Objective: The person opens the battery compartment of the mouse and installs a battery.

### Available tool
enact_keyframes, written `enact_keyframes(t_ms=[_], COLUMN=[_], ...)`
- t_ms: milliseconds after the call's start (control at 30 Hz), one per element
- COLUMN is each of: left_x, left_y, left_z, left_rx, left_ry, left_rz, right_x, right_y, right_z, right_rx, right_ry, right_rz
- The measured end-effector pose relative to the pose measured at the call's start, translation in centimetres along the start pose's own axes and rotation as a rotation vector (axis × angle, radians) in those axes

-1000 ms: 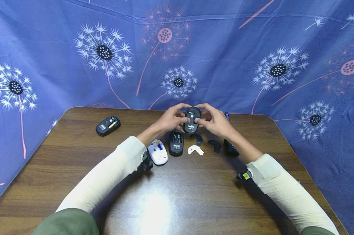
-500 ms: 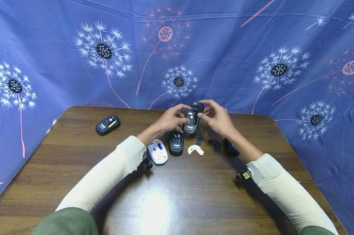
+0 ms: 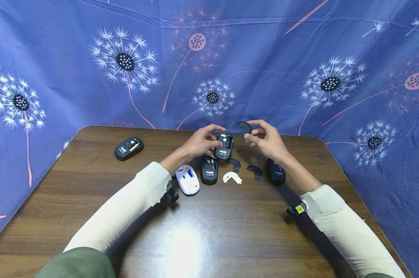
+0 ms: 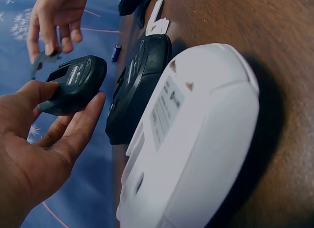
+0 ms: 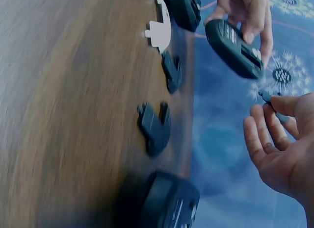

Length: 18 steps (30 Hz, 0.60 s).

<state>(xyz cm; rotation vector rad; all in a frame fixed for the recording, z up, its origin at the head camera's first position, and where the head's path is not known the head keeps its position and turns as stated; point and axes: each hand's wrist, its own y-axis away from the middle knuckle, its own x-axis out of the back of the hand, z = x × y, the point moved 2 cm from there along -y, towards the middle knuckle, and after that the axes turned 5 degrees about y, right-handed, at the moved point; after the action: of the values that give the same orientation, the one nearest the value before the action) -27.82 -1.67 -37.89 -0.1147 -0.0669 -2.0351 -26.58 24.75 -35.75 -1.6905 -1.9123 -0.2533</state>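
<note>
My left hand [image 3: 203, 143] holds a black computer mouse [image 3: 225, 150] underside up, thumb on its base and fingers around its side. Its battery slot lies uncovered and looks empty. Just to the right, my right hand [image 3: 267, 141] pinches a curved black battery cover [image 3: 245, 127] between thumb and fingers, apart from the mouse. In the right wrist view the cover [image 5: 274, 106] shows edge-on at the fingertips. Below the held mouse lie another black mouse [image 3: 208, 170] and a white mouse [image 3: 187, 180], both with their undersides up and battery slots uncovered.
Two black covers [image 3: 255, 172] and a white cover [image 3: 232, 178] lie mid-table. A black mouse [image 3: 276, 172] sits to the right, another [image 3: 129, 148] at far left with a battery in it. A blue battery [image 4: 116, 53] shows in the left wrist view. Behind hangs a blue patterned cloth [image 3: 258, 58].
The battery cover has come off the held mouse, and my right hand has carried it away to the right. My left hand keeps its grip on the mouse, almost in place.
</note>
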Motion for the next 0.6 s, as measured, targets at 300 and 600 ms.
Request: enact_keyframes(t_ms=[300, 600], left_x=[0.7, 1.1], left_y=[0.2, 0.4], left_z=[-0.5, -0.6], left_rx=[0.001, 0.013], left_ry=[0.011, 0.000], left_rz=[0.005, -0.003], right_x=[2.9, 6.1], right_y=[0.6, 1.1], right_z=[2.6, 6.9], right_rx=[-0.114, -0.177], right_ry=[0.185, 0.245], right_rz=[-0.042, -0.068])
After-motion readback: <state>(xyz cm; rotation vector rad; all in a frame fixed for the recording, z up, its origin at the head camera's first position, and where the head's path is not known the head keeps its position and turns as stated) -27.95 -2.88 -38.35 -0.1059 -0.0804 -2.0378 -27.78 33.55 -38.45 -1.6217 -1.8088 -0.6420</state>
